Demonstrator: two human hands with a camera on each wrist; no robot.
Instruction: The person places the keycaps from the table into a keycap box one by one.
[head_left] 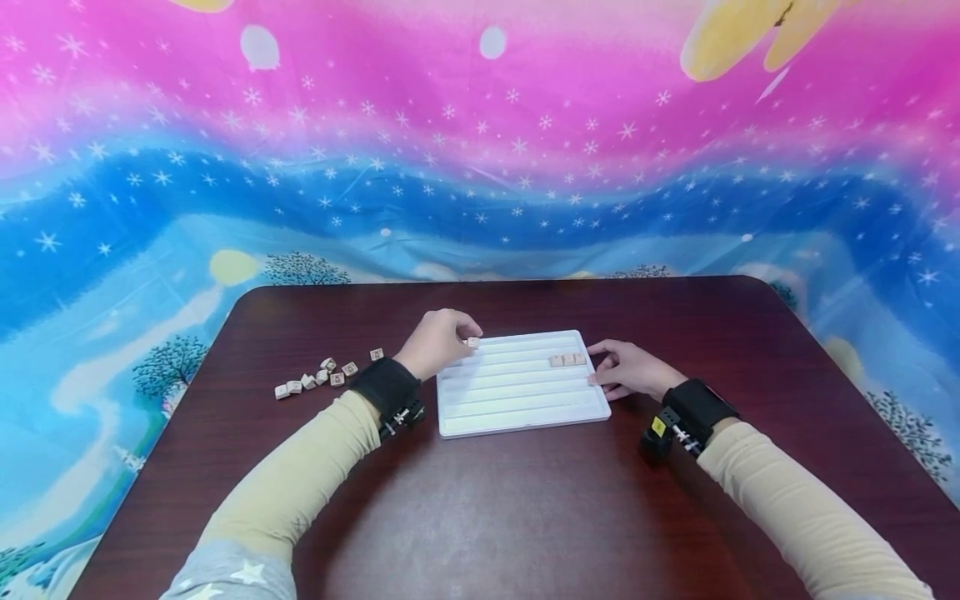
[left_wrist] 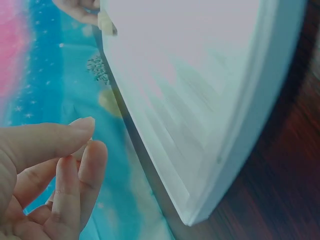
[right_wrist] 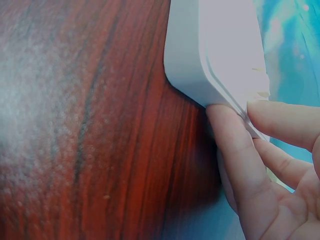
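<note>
A white tray with long parallel ridges lies on the dark wooden table. At its far left corner, my left hand pinches a small pale wooden cube between thumb and fingertips. Those fingers mostly hide the cube in the left wrist view. My right hand holds the tray's right edge, its thumb on the rim and its other fingers against the side. Near that edge, a short row of three wooden cubes sits in one of the tray's upper grooves.
Several loose wooden cubes with printed faces are scattered on the table, left of the tray and beyond my left wrist. A colourful cloth hangs behind the table's far edge.
</note>
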